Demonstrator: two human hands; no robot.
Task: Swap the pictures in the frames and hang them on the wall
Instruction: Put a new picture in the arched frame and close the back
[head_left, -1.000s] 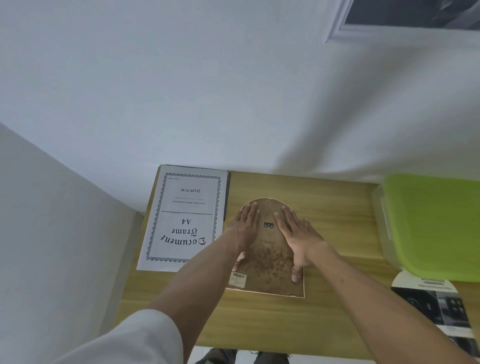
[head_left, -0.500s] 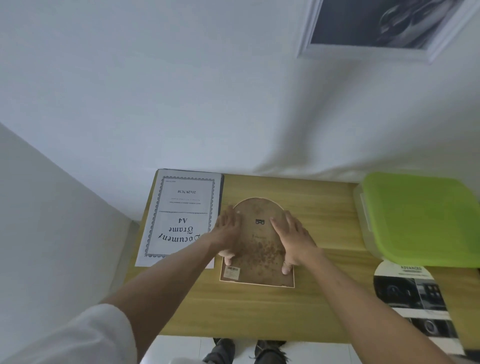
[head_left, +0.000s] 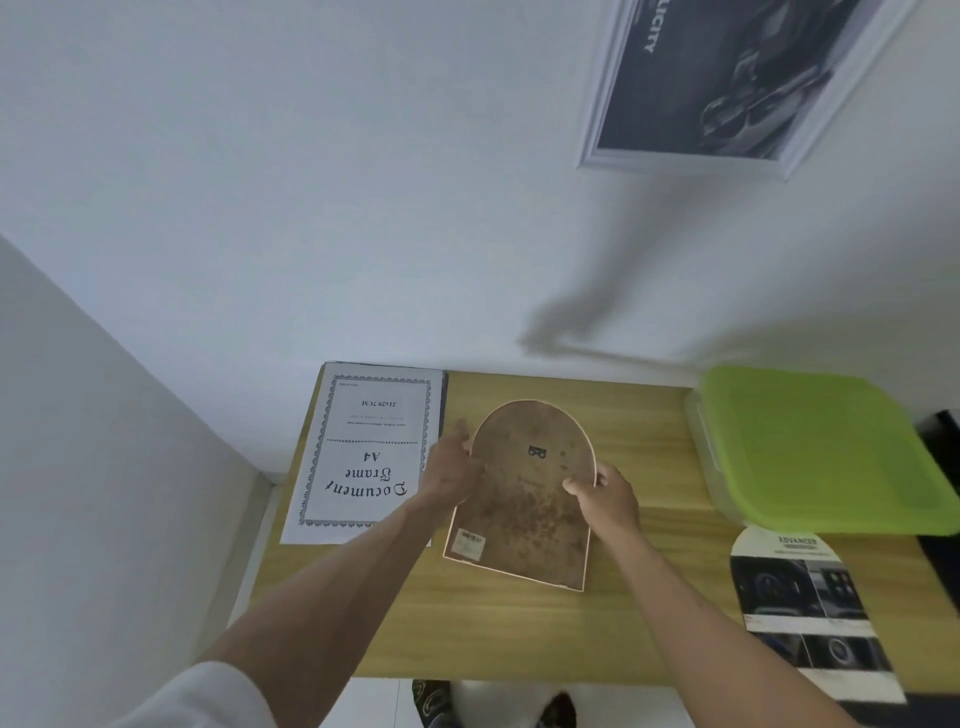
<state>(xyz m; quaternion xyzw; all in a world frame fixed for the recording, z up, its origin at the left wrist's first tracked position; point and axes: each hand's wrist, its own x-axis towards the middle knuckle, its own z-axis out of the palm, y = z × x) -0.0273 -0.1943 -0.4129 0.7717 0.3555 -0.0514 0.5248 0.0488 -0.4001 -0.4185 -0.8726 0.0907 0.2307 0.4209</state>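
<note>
The arched frame (head_left: 524, 493) lies back-up near the middle of the table (head_left: 644, 613), its round top toward the far edge and its small hanger (head_left: 537, 452) showing. I have my left hand (head_left: 451, 467) on its left edge, fingers lying along the rim and partly hidden behind it, so I cannot tell how tightly they close. My right hand (head_left: 605, 493) pinches the right edge, thumb on the backing and fingers curled under the rim.

I judge this to be the lift before hanging, with the frame just about to leave the wood. The grip is only on the thin rim at two points, high on the arch; the heavy square bottom could swing down or slip from the left fingers. If the backing is not locked, tilting it upright may let the board and picture drop out. I cannot see whether any clips are fastened.

A white A4 sheet (head_left: 366, 454) lies at the far-left corner, just beside my left hand; dragging the frame sideways could sweep it off. A green-lidded box (head_left: 821, 452) sits at the far-right corner, and an arch-cut print (head_left: 810, 613) lies by the right edge. A white frame (head_left: 737, 83) already hangs on the wall (head_left: 311, 182) above; swinging the arched one up carelessly could knock it.
</note>
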